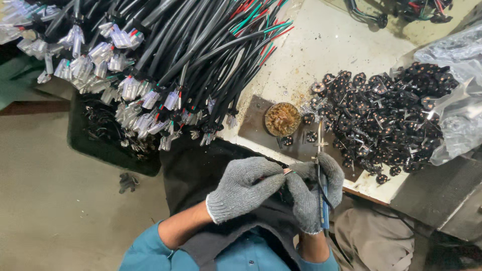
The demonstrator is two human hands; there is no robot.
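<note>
Soldering iron (321,170) sits gripped in the gloved right hand (316,193), while the left hand (246,188) pinches a small part, hands touching above the desk (321,45).

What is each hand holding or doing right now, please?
Left hand: closed, pinching a small part at its fingertips.
Right hand: closed around a soldering iron, tip pointing away towards the bench.

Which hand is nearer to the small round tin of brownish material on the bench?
Right. The right hand, holding a soldering iron, sits just below the round tin; the left hand is farther, lower and to its left.
</note>
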